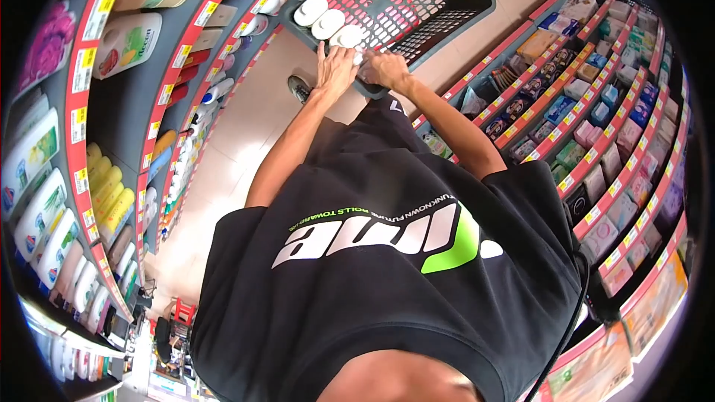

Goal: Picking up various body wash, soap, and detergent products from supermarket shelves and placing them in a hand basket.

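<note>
A dark grey plastic shopping basket (416,64) with lattice walls is before me, at the top of the view. Three white bottles (329,23) with round white caps stand side by side at its near left corner; their lower parts are hidden. My left hand (338,70) is over the near rim, its fingers bent next to the closest bottle. Opposite it, my right hand (388,70) has curled fingers. Between the fingertips of both hands shows a small white item (358,58), mostly covered, so its kind and the grip on it are unclear.
Shelves on the left carry shampoo or body-wash bottles (127,44) and yellow bottles (111,190). On the right, shelves hold packs of tissues or pads (560,110). The pale tiled floor (240,139) runs between them. A dark cable (581,290) hangs by my right side.
</note>
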`<state>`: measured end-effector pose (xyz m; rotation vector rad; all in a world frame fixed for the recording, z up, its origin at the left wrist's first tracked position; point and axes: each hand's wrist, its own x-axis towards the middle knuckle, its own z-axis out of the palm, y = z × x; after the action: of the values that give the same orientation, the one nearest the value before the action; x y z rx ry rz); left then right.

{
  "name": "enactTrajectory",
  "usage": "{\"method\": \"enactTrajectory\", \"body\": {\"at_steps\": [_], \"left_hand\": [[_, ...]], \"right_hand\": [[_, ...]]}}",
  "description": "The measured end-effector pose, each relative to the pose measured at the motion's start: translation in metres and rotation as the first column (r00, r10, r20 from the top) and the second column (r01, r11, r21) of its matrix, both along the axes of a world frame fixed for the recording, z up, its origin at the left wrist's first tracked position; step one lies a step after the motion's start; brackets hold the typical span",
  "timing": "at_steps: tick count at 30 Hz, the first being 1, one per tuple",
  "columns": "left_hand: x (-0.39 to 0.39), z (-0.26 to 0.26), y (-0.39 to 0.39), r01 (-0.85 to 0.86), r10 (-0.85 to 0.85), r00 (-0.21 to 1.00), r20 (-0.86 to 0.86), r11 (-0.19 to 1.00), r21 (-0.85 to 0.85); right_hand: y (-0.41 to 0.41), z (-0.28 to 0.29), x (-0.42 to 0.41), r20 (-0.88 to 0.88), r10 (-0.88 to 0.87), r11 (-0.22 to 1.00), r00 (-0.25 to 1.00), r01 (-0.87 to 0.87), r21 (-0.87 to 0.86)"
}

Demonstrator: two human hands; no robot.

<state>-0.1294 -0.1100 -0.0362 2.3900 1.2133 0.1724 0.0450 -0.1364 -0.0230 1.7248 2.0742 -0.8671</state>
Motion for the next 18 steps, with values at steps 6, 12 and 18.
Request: {"method": "enactTrajectory", "body": {"at_steps": [6,12,18], "left_hand": [[0.028,-0.029,-0.003,0.05,-0.046,0.944,-0.326,0.999,0.005],[0.04,-0.038,-0.001,0.05,-0.036,0.968,-0.248,0.998,0.049],[0.041,-0.024,0.008,0.036,-0.046,0.967,-0.25,0.998,-0.043]], "right_hand": [[-0.011,-0.035,0.014,-0.085,0.139,0.987,0.987,-0.131,0.093],[-0.007,-0.042,0.034,-0.194,0.213,0.976,0.958,-0.2,0.082],[0.012,-0.034,0.078,-0.216,0.178,0.973,0.96,-0.138,0.187]]}}
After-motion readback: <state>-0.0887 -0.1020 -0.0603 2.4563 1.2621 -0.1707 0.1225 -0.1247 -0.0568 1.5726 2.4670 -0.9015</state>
